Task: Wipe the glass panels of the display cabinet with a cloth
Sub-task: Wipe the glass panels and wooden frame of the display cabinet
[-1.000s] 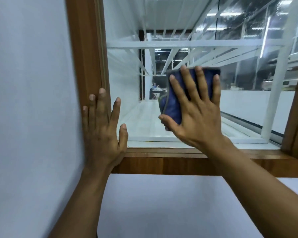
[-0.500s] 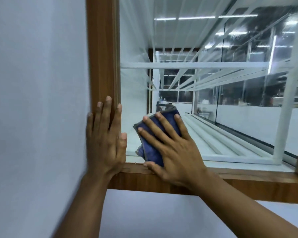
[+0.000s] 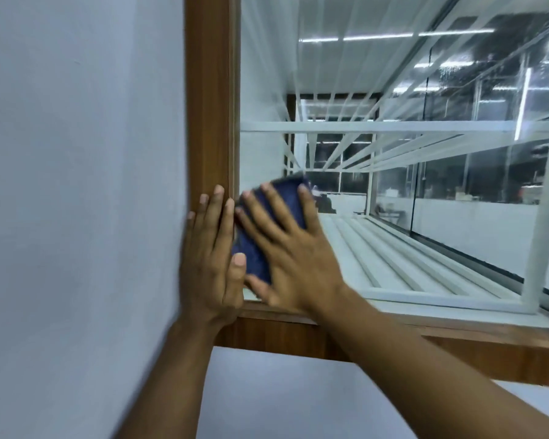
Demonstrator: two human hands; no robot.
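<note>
Just now the right hand [image 3: 293, 258] is lying flat with fingers spread wide, pressing a dark blue cloth [image 3: 267, 232] against the glass panel [image 3: 346, 74] at its lower left corner, not gripping it. Beside it, the left hand [image 3: 211, 255] is resting open and upright against the brown wooden frame [image 3: 208, 99], its thumb touching the cloth. Folded into a rough rectangle, the cloth is showing blurred edges, its long axis tilting up toward the right.

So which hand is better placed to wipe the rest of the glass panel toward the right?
The right hand. It already presses the blue cloth flat on the glass panel. The left hand is empty, resting on the wooden frame at the panel's left edge.
</note>
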